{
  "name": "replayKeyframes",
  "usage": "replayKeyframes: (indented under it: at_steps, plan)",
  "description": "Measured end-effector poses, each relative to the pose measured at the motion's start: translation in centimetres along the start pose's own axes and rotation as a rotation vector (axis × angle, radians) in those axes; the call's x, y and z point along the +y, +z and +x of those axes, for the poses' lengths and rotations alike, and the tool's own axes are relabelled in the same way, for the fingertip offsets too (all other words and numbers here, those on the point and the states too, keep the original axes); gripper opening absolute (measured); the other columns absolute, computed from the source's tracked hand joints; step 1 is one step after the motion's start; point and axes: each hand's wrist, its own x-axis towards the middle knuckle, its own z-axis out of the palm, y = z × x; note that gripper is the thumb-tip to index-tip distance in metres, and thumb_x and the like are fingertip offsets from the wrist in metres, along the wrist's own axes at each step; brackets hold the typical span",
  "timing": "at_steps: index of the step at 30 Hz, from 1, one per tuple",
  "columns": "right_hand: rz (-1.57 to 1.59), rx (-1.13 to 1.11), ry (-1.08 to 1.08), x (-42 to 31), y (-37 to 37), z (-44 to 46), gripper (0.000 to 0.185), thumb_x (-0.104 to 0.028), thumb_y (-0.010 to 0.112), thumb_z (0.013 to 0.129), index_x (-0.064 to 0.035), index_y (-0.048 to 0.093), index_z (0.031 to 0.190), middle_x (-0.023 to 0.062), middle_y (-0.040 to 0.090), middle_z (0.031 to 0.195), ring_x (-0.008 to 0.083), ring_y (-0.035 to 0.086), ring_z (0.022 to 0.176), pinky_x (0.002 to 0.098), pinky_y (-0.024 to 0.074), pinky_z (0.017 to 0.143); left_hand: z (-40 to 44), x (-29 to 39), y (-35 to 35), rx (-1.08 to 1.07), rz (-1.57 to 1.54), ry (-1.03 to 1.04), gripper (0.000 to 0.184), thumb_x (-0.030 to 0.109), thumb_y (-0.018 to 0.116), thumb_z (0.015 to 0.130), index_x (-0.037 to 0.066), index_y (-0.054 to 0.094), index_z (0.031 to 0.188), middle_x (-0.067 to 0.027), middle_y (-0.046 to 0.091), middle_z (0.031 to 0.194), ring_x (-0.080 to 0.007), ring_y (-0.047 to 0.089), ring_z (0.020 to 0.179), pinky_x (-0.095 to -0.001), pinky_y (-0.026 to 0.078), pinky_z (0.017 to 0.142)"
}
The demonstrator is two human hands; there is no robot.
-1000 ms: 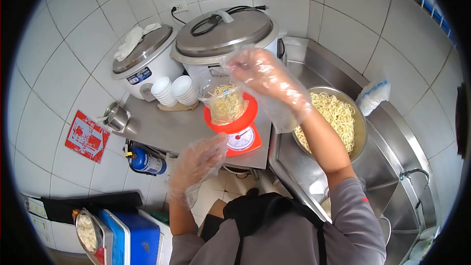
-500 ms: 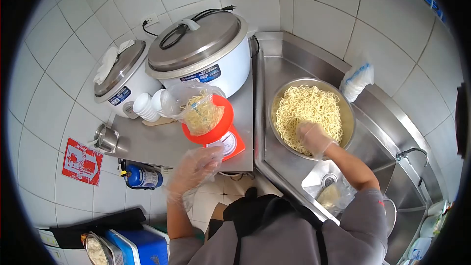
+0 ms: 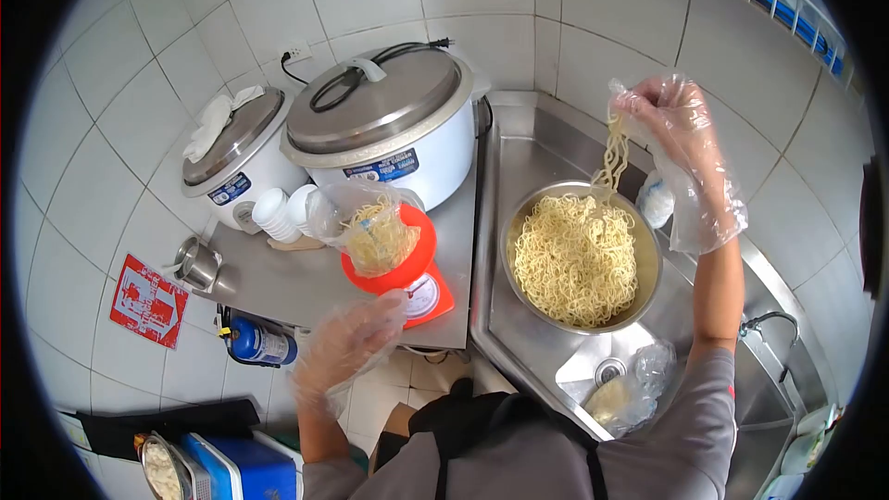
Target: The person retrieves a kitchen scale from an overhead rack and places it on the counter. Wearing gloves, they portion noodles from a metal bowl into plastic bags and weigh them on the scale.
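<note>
My right hand (image 3: 674, 125), in a clear plastic glove, is raised and pinches a few noodle strands (image 3: 612, 156). They hang down to a steel bowl (image 3: 656, 282) heaped with yellow noodles (image 3: 574, 264). My left hand (image 3: 347, 347), also gloved, hovers empty by the front of a red kitchen scale (image 3: 426, 298), its fingers loosely apart. On the scale's orange-red pan (image 3: 421, 231) rests a clear plastic bag (image 3: 338, 213) with a portion of noodles (image 3: 381, 245) inside.
Two large rice cookers (image 3: 380, 116) (image 3: 245, 143) stand behind the scale, beside stacked white cups (image 3: 273, 211) and a metal cup (image 3: 197, 264). The bowl sits on a steel sink counter (image 3: 519, 143). A plastic bag (image 3: 639, 393) lies by the drain, and a white bundle (image 3: 655, 201) is behind the bowl.
My right hand has risen from inside the noodle bowl, up and to the right, drawing strands out. My left hand has shifted slightly down and left beside the scale.
</note>
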Motion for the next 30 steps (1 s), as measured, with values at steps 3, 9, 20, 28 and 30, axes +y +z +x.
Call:
replayKeyframes:
  at_steps: [3, 9, 20, 28, 30]
  plan:
    - [-0.26, 0.046, -0.089, -0.6, 0.0, 0.4, 0.019, -0.015, 0.066, 0.076, 0.0033, 0.064, 0.079, 0.0087, 0.06, 0.061, 0.0101, 0.05, 0.056, 0.0304, 0.0427, 0.053, -0.6, -1.4, -0.2, -0.116, 0.144, -0.036, 0.039, 0.004, 0.062, 0.078, 0.009, 0.054, 0.116, -0.0133, 0.063, 0.095, -0.0314, 0.059, 0.081, -0.0368, 0.047, 0.073]
    - [-0.185, 0.147, -0.141, -0.5, -1.3, 2.1, 0.021, -0.019, 0.063, 0.082, 0.002, 0.063, 0.085, 0.0064, 0.06, 0.068, 0.0093, 0.049, 0.061, 0.0281, 0.0423, 0.057, -2.1, -1.4, -0.7, -0.067, -0.04, -0.119, 0.036, 0.006, 0.059, 0.081, 0.008, 0.054, 0.116, -0.0123, 0.062, 0.098, -0.029, 0.059, 0.087, -0.0351, 0.046, 0.076]
    - [-0.286, 0.254, -0.161, 0.7, -1.1, 2.2, 0.023, -0.021, 0.062, 0.081, 0.0019, 0.063, 0.087, 0.0135, 0.062, 0.069, 0.0165, 0.053, 0.059, 0.0312, 0.0457, 0.06, -0.3, -0.9, 0.9, -0.155, 0.152, 0.044, 0.037, 0.009, 0.06, 0.08, 0.01, 0.054, 0.116, -0.0102, 0.062, 0.098, -0.0292, 0.058, 0.087, -0.0378, 0.046, 0.078]
    - [-0.663, -0.2, -0.032, 13.8, 5.1, -3.5, 0.026, -0.026, 0.055, 0.081, -0.001, 0.062, 0.08, 0.0177, 0.065, 0.082, 0.0301, 0.062, 0.072, 0.0392, 0.049, 0.066, 0.4, -1.7, 1.8, -0.229, 0.011, -0.081, 0.034, 0.009, 0.061, 0.078, 0.006, 0.056, 0.112, -0.0139, 0.063, 0.092, -0.0282, 0.059, 0.085, -0.0351, 0.046, 0.075]
    - [-0.91, -0.648, 0.241, 18.1, 9.0, -7.8, 0.037, -0.037, 0.055, 0.08, -0.0033, 0.06, 0.094, 0.0174, 0.062, 0.093, 0.0325, 0.061, 0.086, 0.0422, 0.0481, 0.076, 0.2, -2.1, 1.9, -0.196, 0.089, 0.0, 0.034, 0.012, 0.06, 0.079, 0.008, 0.056, 0.112, -0.0127, 0.063, 0.087, -0.0318, 0.059, 0.081, -0.0381, 0.046, 0.071]
